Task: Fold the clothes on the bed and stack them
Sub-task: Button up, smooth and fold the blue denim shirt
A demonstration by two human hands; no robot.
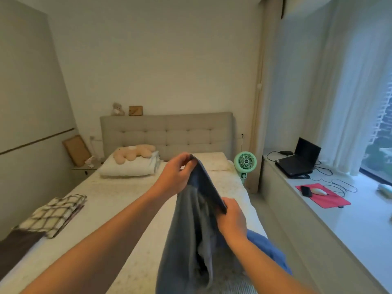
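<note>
I hold a grey-blue garment (191, 230) up above the bed (118, 198), and it hangs down from a stretched top edge. My left hand (176, 175) pinches the far end of that edge, raised and further away. My right hand (232, 219) grips the near end, lower and closer to me. A folded checked cloth (53, 215) lies on the left side of the bed, on top of a dark brown piece (19, 247). A bright blue garment (267, 249) lies on the bed's right edge, partly hidden behind my right arm.
A pillow (129, 166) with a plush bear (133, 152) sits at the headboard (167, 132). A green fan (245, 163) stands right of the bed. The window ledge (339, 209) carries a laptop (299, 160), cables and a red mat (324, 197).
</note>
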